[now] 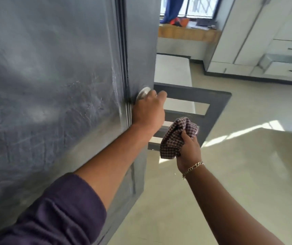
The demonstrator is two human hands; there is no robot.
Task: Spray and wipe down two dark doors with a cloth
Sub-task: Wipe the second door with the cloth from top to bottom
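Note:
A dark grey door (pixel 49 76) fills the left half of the view, its face streaked with pale smears. My left hand (pixel 148 110) grips the door's silver knob (pixel 142 93) near the door's free edge. My right hand (pixel 188 151), with a chain bracelet on the wrist, holds a bunched checked cloth (pixel 175 137) just right of the door and below the knob. No spray bottle shows.
Beyond the door's edge stands a dark bed frame (pixel 214 110) with a white mattress (pixel 173 69). White cupboards with drawers (pixel 286 48) line the right wall. A window with a wooden sill (pixel 189 32) is at the back. Pale floor (pixel 230 174) spreads to the right.

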